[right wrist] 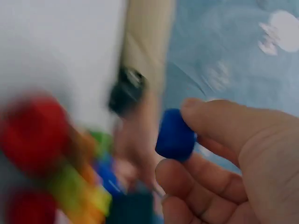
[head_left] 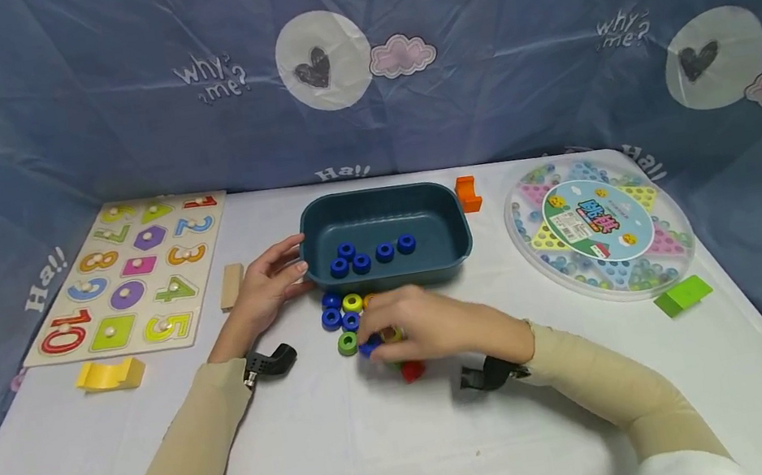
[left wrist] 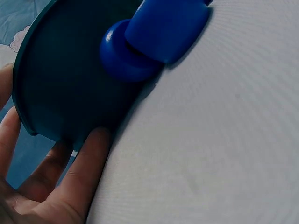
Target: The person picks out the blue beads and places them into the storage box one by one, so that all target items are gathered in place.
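Observation:
A dark teal plastic bin (head_left: pixel 435 254) stands at mid-table with several blue rings (head_left: pixel 385 252) lying inside. Against its left end rests my left hand (head_left: pixel 270 287), the extended fingers (left wrist: pixel 79 172) touching the outer wall and rim. Just in front of the bin lies a cluster of small rings: blue, a yellow ring (head_left: pixel 352 302), a green ring (head_left: pixel 348 343), and a red piece (head_left: pixel 412 371). Over this cluster, my right hand (head_left: pixel 431 324) pinches a blue ring (right wrist: pixel 176 135) between thumb and fingertips. The hand hides part of the cluster.
To the left lie a wooden number puzzle board (head_left: pixel 169 306), a yellow block (head_left: pixel 110 376) and a plain wooden block (head_left: pixel 231 286). An orange block (head_left: pixel 468 194) is right of the bin. Farther right are a round, clear-lidded game box (head_left: pixel 601 225) and a green block (head_left: pixel 683 296).

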Tool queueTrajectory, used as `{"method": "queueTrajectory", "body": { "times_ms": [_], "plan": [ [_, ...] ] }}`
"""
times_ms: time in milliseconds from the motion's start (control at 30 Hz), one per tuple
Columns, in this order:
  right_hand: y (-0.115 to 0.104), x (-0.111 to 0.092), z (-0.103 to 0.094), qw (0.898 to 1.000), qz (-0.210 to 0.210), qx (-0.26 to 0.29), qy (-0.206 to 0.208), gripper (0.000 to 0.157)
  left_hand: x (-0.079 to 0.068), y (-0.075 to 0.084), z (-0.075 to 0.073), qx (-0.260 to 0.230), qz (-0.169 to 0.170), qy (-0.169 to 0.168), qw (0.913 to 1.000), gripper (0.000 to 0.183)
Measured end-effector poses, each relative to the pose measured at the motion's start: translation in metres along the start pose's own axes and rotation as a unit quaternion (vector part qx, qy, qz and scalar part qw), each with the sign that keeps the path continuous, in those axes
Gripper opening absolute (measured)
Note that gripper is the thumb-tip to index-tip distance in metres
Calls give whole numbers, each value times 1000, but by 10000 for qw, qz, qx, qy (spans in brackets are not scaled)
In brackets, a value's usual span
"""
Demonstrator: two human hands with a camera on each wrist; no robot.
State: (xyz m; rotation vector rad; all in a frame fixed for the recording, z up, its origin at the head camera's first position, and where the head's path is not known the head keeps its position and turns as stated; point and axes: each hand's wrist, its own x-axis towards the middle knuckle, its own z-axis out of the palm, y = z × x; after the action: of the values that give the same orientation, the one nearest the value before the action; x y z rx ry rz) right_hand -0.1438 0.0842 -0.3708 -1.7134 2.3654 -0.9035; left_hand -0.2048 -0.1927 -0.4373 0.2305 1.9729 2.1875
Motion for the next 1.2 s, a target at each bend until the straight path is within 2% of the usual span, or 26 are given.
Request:
{"method": "queueTrajectory", "body": {
  "times_ms": [100,200,267,367,533,633,900,1000,1100,1200],
  "plan": [
    [18,0,-25,9948,337,-269,928,17,0,-1,1,4,-5,3,10000,54],
    [44,-3,-45,9824,1043,-716,1376,18,1,0,1,18,-19,20,10000,54],
    [62,-5,-51,9731,1586,-1060,1291,18,0,0,1,40,-45,31,10000,54],
    [81,-7,-55,9607,2274,-1393,774,17,0,0,1,102,-86,48,9999,54],
    [96,-1,-52,9473,2859,-1448,-3,15,0,2,0,225,-131,66,9996,54],
    [100,6,-49,9435,3002,-1400,-92,13,0,3,1,269,-147,66,9995,54],
    [106,11,-43,9425,3093,-1260,148,13,1,2,3,248,-134,26,9996,55],
    [103,11,-42,9365,3206,-1405,206,16,1,3,2,252,-156,24,9996,55],
    [95,10,-39,9324,3153,-1683,536,21,0,2,1,280,-152,11,9995,56],
    [81,11,-35,9381,2669,-1863,1183,22,0,2,0,302,-126,4,9995,56]
  ]
}}
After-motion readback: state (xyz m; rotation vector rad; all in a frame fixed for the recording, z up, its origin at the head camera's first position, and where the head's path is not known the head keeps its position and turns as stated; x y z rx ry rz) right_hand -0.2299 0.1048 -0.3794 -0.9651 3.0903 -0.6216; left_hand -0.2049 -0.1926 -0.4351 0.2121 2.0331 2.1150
